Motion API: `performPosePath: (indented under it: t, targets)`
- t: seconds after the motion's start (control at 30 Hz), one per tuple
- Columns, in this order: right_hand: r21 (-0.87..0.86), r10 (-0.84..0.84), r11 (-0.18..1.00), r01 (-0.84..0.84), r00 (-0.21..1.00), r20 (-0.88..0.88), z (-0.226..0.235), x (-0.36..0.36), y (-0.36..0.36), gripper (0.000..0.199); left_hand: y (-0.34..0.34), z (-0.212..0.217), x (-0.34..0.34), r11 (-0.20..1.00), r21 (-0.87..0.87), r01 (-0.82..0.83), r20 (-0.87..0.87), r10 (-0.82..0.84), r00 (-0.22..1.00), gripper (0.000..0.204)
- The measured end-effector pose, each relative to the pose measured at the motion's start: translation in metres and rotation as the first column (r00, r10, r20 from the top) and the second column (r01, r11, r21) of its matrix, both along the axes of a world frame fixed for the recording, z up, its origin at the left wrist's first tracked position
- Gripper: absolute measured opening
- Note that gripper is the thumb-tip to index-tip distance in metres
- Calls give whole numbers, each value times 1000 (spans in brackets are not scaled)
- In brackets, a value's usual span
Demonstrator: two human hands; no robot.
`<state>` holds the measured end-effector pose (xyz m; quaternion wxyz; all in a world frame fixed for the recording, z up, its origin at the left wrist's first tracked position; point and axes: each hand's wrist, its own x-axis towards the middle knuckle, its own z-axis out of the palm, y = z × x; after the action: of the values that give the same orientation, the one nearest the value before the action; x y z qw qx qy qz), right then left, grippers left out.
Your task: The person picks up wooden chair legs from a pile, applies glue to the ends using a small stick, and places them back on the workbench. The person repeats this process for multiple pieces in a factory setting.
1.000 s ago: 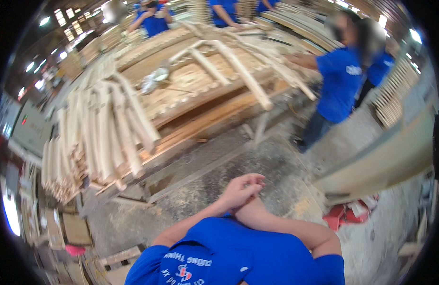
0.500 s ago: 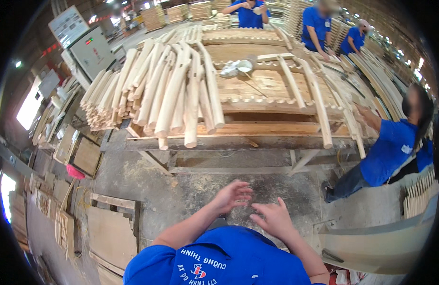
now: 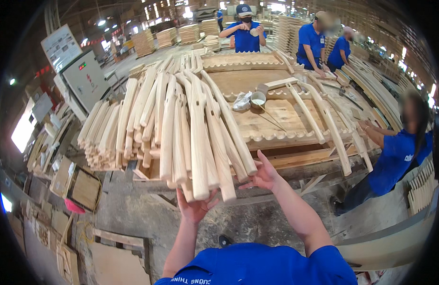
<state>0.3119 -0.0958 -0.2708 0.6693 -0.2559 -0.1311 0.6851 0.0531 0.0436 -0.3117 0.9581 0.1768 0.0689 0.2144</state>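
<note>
A pile of pale, slightly bent wooden legs (image 3: pixel 199 147) lies on the workbench, their round ends jutting over its front edge. My left hand (image 3: pixel 194 208) is open below these ends, its fingers partly hidden behind the wood. To the right, my right hand (image 3: pixel 264 174) is open, thumb raised and fingers apart, beside the end of the rightmost leg (image 3: pixel 234 138). I cannot tell whether either hand touches the wood. On the bench behind stand a metal cup (image 3: pixel 258 99) of whitish liquid with a thin stick (image 3: pixel 272 118) against it, and a crumpled whitish cloth or bag (image 3: pixel 241 101).
Scalloped wooden racks (image 3: pixel 281 134) cover the bench, with separate bent legs (image 3: pixel 331 128) lying across on the right. A co-worker (image 3: pixel 405 147) reaches to the bench's right side; several others work behind. A control cabinet (image 3: pixel 86 80) stands far left, a wooden pallet (image 3: pixel 118 261) on the floor.
My hands have moved forward and apart, from in front of my body to the overhanging ends of the leg pile. The view has shifted closer to the bench.
</note>
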Motion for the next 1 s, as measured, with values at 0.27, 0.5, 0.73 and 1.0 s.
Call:
performPosePath:
  t: [0.27,0.5,0.73,1.0]
  targets:
    - [-66,-50,997,49,999,-21,-3,-24,58,62,39,-18,-24,887,-414,205,359,-48,932,74]
    - [-140,-163,972,190,970,181,23,-75,72,60,66,33,-47,996,-91,17,-302,-44,952,65]
    - [-166,14,986,21,979,205,1,-45,68,56,65,-39,-32,998,-40,-53,-327,37,944,67]
    - [-25,-173,978,208,868,465,25,-11,48,41,-21,-32,31,967,-250,55,-79,-77,994,59]
